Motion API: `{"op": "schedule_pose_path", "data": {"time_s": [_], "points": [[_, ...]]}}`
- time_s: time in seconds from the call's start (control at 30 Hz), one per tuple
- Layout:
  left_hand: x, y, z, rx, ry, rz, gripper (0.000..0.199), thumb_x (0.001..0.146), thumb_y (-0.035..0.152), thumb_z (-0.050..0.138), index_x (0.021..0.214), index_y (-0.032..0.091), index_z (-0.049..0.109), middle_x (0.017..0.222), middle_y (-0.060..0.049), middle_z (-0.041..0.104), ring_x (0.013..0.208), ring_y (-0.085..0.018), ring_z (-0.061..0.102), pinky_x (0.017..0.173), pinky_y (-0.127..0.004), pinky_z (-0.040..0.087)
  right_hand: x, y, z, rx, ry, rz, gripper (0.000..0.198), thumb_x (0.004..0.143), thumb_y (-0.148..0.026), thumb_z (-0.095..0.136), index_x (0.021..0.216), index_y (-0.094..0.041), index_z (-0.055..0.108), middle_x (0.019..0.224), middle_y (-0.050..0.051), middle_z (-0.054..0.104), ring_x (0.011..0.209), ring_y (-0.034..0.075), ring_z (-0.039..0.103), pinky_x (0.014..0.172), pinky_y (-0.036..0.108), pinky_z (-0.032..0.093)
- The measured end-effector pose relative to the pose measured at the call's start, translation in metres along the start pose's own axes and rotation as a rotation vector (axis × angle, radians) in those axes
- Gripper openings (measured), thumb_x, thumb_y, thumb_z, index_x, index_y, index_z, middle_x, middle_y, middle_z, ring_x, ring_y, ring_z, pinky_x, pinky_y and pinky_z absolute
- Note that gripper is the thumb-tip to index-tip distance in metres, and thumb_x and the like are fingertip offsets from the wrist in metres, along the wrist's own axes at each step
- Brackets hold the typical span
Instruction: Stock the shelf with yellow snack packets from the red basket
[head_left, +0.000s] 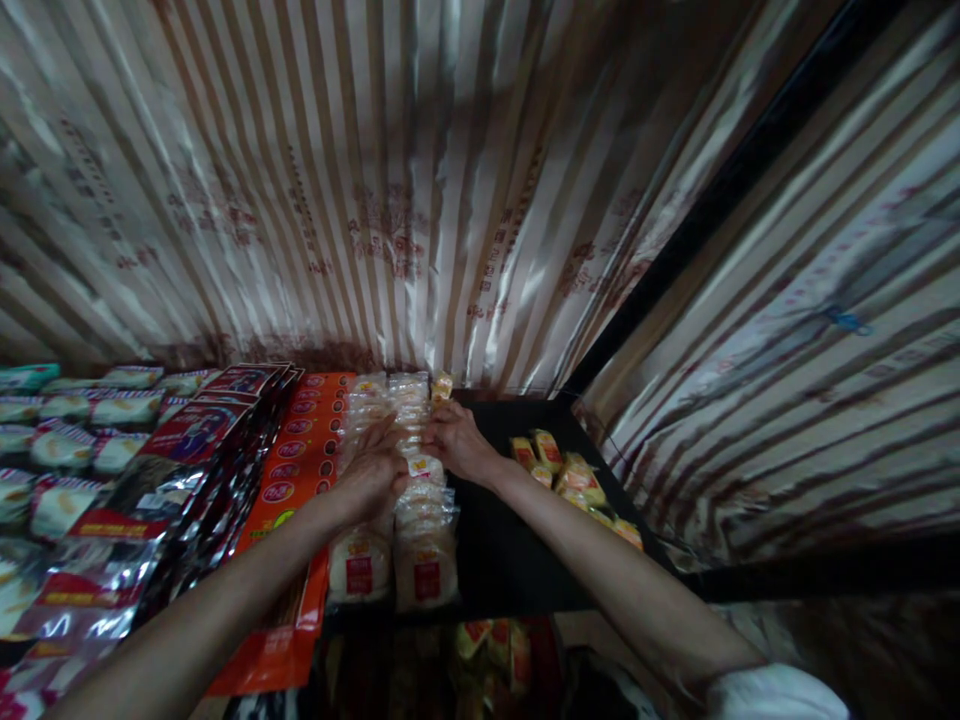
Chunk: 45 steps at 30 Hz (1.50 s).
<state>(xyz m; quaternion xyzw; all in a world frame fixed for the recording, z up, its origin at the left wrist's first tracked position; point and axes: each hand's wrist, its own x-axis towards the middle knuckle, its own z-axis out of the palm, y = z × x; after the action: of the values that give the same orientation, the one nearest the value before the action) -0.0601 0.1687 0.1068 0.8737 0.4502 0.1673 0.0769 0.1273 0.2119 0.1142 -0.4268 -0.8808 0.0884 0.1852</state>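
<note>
Two rows of clear packets point(426, 577) with pale contents and red labels stand side by side on a black shelf point(495, 540). My left hand point(375, 470) rests over the left row, fingers stretched across the packets. On the right row, my right hand point(459, 440) has its fingers bent and drawn together against the packet tops. What those fingers hold, if anything, is hidden. Just beyond them, at the back of the right row, sits a small yellow packet point(442, 386).
Several yellow packets point(577, 480) lie loose on the shelf's right side. To the left are orange packaging strips point(304, 440), dark red shiny packets point(180, 430) and rows of white packets point(124, 408). Striped sheeting point(390, 200) hangs behind; a black post point(720, 200) slants at right.
</note>
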Motion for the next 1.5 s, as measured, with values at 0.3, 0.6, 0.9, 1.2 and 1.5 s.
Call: {"op": "schedule_pose_path", "data": {"time_s": [0.3,0.6,0.9,1.2,1.5], "points": [[0.005,-0.008,0.013,-0.089,0.071,-0.098,0.009,0.061,0.009,0.060,0.061,0.018,0.062,0.119,-0.009,0.061,0.128,-0.032,0.040,0.102,-0.050,0.040,-0.002,0.002,0.003,0.020,0.009,0.021,0.008,0.076,-0.023,0.069,0.074,-0.017,0.065,0.088,0.005,0.061,0.097,0.022,0.049,0.083,0.036,0.034],[0.004,-0.011,0.020,-0.083,0.228,-0.143,0.010,0.073,0.016,0.053,0.072,0.018,0.062,0.112,-0.010,0.062,0.124,-0.030,0.043,0.102,-0.052,0.041,-0.013,0.004,0.000,0.044,0.094,-0.019,0.011,0.080,-0.028,0.065,0.087,-0.020,0.066,0.093,0.007,0.062,0.100,0.022,0.049,0.085,0.037,0.037],[0.000,-0.002,0.014,-0.016,0.244,-0.126,0.012,0.080,0.020,0.051,0.076,0.016,0.063,0.114,-0.011,0.060,0.126,-0.030,0.040,0.104,-0.050,0.039,-0.025,0.002,-0.006,0.074,0.015,-0.044,0.002,0.074,-0.021,0.070,0.073,-0.020,0.069,0.093,0.005,0.064,0.103,0.022,0.048,0.087,0.037,0.036],[-0.017,0.012,-0.008,0.065,0.057,0.018,0.008,0.072,0.014,0.055,0.071,0.018,0.063,0.125,-0.009,0.056,0.134,-0.032,0.027,0.106,-0.054,0.031,-0.025,-0.002,0.002,0.055,0.072,-0.041,0.005,0.077,-0.016,0.066,0.074,-0.019,0.067,0.094,0.006,0.064,0.107,0.023,0.047,0.089,0.039,0.037],[-0.015,0.013,0.005,0.022,0.159,-0.171,0.013,0.076,0.015,0.049,0.079,0.015,0.061,0.114,-0.012,0.061,0.127,-0.032,0.039,0.104,-0.048,0.037,-0.042,-0.003,-0.002,0.075,0.182,-0.001,0.008,0.077,-0.025,0.067,0.081,-0.019,0.064,0.102,0.009,0.062,0.111,0.024,0.047,0.092,0.041,0.039]]}}
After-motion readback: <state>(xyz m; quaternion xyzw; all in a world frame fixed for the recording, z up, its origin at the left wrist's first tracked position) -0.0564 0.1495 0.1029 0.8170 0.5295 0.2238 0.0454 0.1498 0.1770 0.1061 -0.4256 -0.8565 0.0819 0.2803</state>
